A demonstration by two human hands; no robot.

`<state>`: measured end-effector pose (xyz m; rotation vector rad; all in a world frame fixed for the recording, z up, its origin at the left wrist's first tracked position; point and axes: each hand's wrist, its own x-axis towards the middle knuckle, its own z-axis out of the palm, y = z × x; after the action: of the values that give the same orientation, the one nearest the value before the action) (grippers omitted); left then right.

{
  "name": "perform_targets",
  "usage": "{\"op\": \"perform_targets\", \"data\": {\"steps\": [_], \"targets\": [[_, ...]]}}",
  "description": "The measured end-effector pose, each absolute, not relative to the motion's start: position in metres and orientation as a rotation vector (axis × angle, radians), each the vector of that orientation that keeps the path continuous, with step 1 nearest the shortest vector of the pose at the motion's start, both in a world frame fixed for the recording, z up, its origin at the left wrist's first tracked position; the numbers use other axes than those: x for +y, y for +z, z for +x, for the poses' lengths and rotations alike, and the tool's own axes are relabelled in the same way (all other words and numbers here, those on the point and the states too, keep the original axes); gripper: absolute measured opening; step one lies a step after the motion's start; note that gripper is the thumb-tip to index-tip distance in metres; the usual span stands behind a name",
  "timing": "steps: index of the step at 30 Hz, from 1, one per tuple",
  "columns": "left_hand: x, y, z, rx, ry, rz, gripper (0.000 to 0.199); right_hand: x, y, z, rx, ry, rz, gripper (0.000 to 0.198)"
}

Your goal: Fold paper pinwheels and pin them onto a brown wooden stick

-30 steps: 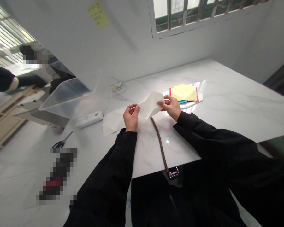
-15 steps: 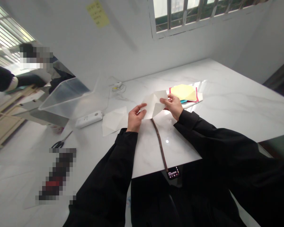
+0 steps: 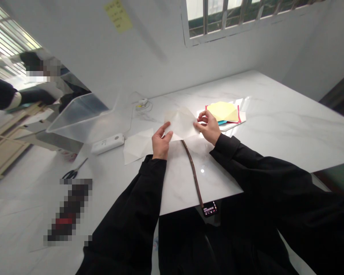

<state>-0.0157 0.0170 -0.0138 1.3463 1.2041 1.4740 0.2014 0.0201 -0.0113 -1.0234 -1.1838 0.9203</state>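
Between both hands is a sheet of white paper (image 3: pixel 182 125), slightly see-through, with faint creases. My left hand (image 3: pixel 161 142) pinches its left edge between thumb and fingers. At its right edge, the thumb and fingers of my right hand (image 3: pixel 208 128) close on the paper. Below the sheet a thin brown stick (image 3: pixel 193 173) lies on the white marbled table (image 3: pixel 177 191), its far end hidden under the paper. Another creased white sheet (image 3: pixel 139 145) lies left of my left hand. Just beyond my right hand is a stack of coloured paper (image 3: pixel 223 111), yellow on top.
Scissors (image 3: pixel 74 172) and a white power strip (image 3: pixel 108 144) lie to the left, beside a clear plastic bin (image 3: pixel 83 118). A lit phone (image 3: pixel 210 209) sits at the table's front edge. Another person's dark sleeve (image 3: pixel 1 93) shows at far left.
The held paper has gone from a raised, bent shape to a flatter, wider spread. Both hands have shifted slightly, the left one a little to the left. The stick stays put.
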Motion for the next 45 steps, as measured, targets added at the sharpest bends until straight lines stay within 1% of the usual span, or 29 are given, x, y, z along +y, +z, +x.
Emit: {"op": "perform_targets", "data": {"steps": [3, 6, 10, 15, 18, 25, 33, 39, 45], "targets": [[0.016, -0.013, -0.015, 1.215, 1.469, 1.371, 0.048, 0.018, -0.009, 0.203, -1.272, 0.829, -0.998, 0.021], [0.016, -0.013, -0.015, 1.224, 1.468, 1.374, 0.048, 0.016, -0.009, 0.203, -1.392, 0.804, -1.033, 0.006], [0.018, -0.016, -0.016, 1.218, 1.46, 1.358, 0.05, 0.014, -0.013, 0.201, -1.477, 0.837, -1.126, 0.026], [0.018, -0.016, -0.016, 1.211, 1.466, 1.365, 0.05, 0.017, -0.015, 0.2, -1.415, 0.867, -1.089, 0.038], [0.018, -0.016, -0.015, 1.2, 1.475, 1.37, 0.047, 0.02, -0.015, 0.201, -1.367, 0.875, -1.066, 0.041], [0.018, -0.015, -0.014, 1.195, 1.506, 1.37, 0.043, 0.021, -0.018, 0.202, -1.371, 0.886, -1.06, 0.041], [0.018, -0.015, -0.013, 1.205, 1.506, 1.387, 0.044, 0.018, -0.014, 0.202, -1.386, 0.858, -1.078, 0.04], [0.016, -0.013, -0.013, 1.208, 1.494, 1.383, 0.044, 0.012, -0.007, 0.201, -1.432, 0.874, -1.103, 0.031], [0.016, -0.013, -0.013, 1.211, 1.485, 1.382, 0.043, 0.011, -0.006, 0.201, -1.448, 0.867, -1.105, 0.028]]}}
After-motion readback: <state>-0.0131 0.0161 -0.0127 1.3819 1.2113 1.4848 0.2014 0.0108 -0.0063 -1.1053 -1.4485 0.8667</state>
